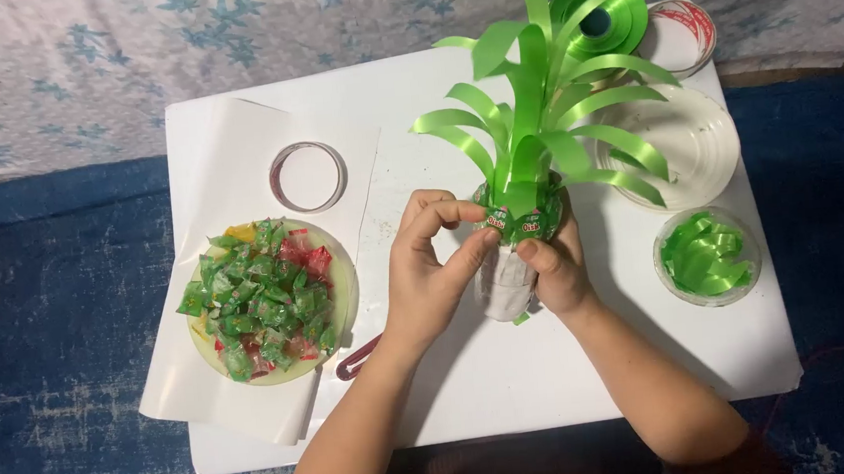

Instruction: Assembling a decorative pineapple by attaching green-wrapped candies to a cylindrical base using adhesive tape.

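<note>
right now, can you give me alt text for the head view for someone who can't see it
Two bare hands, left hand and right hand, press wrapped candies onto a white bottle topped with looping green ribbon leaves. It sits on a white board beside a plate of wrapped candies, a clear tape roll and a bowl of ribbon pieces.

On the table (pixel 474 383), the plate of sweets (pixel 268 299) lies left, the ribbon bowl (pixel 707 257) right, the ribbon craft (pixel 525 149) between.
</note>
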